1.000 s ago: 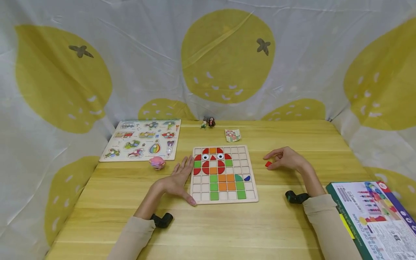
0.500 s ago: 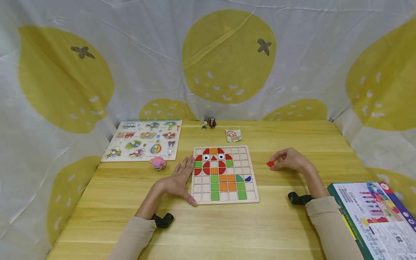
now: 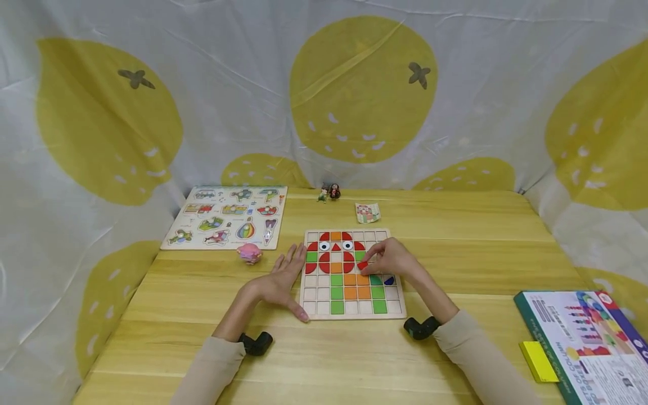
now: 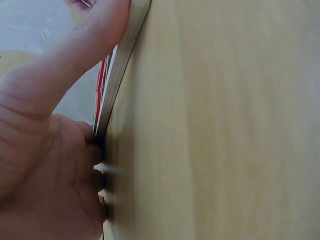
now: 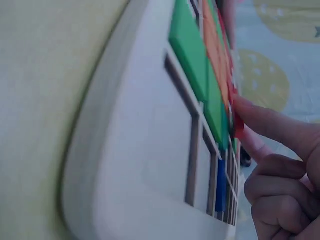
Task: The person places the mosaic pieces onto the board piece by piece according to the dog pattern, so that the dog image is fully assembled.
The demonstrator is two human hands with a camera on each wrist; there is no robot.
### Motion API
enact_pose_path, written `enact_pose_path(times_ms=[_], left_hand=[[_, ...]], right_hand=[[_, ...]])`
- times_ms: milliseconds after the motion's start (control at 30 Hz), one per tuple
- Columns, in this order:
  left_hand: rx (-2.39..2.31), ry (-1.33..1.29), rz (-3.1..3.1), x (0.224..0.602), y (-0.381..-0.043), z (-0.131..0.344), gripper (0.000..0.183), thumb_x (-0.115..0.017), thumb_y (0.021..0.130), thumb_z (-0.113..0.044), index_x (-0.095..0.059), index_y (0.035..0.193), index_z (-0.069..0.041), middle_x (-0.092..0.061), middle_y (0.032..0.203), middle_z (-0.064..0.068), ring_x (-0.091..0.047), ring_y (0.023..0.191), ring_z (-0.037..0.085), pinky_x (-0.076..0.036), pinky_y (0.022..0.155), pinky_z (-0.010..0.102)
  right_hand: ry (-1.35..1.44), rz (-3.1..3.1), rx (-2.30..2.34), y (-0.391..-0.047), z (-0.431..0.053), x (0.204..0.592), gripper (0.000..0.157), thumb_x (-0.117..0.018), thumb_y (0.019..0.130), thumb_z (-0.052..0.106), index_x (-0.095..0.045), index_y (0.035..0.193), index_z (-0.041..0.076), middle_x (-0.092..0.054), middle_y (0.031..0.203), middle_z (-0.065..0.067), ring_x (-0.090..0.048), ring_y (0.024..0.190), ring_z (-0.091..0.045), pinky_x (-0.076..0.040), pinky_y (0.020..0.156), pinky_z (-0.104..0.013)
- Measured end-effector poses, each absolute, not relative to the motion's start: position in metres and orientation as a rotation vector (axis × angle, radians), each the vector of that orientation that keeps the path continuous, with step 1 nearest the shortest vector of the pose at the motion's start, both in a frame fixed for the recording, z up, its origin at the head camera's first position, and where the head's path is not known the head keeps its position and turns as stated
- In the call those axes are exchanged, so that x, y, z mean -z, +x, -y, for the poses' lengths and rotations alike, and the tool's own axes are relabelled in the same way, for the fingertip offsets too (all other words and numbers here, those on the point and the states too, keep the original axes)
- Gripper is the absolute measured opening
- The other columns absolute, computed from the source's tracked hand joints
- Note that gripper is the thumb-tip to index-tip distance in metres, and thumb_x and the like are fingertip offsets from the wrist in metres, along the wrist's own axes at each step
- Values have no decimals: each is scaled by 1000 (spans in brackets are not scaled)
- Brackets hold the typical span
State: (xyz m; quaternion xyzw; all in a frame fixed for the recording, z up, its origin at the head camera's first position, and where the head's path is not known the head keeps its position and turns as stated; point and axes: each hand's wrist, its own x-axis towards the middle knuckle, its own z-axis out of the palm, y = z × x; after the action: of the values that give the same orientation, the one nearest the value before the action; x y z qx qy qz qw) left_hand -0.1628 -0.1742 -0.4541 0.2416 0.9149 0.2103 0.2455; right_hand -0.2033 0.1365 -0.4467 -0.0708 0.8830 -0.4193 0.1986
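Note:
A square wooden grid board (image 3: 324, 307) lies on the table, partly filled with red, orange, green and blue tiles in an animal pattern with two eye tiles. Along its left edge rests my left hand (image 3: 277, 288), fingers spread and straight, thumb at the lower left corner. My right hand (image 3: 393, 259) pinches a small red tile (image 3: 362, 265) between thumb and fingertips, over the board's right half. In the right wrist view the red tile (image 5: 239, 126) sits close over the grid, beyond the green tiles (image 5: 192, 55). A blue half-round tile (image 3: 388, 280) lies in a right-hand cell.
A picture puzzle board (image 3: 223, 218) lies at the back left, a pink toy (image 3: 250, 253) near its corner. Small figurines (image 3: 329, 192) and a pattern card (image 3: 367, 213) are behind the grid. At right lie a printed box (image 3: 587, 343) and a yellow block (image 3: 539, 361).
My right hand has carried the red tile left, from the bare table onto the grid board's right half. My left hand stays at the board's left edge.

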Motion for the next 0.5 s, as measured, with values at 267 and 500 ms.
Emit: enact_pose_path(times_ms=[267,500], left_hand=[[-577,673,-2505,454,-160,174,153,-87,53,-58,18,152,-6,25,160,12,22,148,32,7,122,53],[-566,668,-2520,450,-158,174,153,-88,53,-57,17,152,-6,24,160,11,22,148,31,7,122,53]], right_hand=[[-210,-2457,1212,-204,-139,450,22,-87,69,21,-78,88,12,-39,61,3,-37,61,-14,-28,51,-23],[-262,-2488,1210,-203,-137,449,21,-87,69,20,-78,85,10,-42,53,3,-39,53,-12,-28,48,-22]])
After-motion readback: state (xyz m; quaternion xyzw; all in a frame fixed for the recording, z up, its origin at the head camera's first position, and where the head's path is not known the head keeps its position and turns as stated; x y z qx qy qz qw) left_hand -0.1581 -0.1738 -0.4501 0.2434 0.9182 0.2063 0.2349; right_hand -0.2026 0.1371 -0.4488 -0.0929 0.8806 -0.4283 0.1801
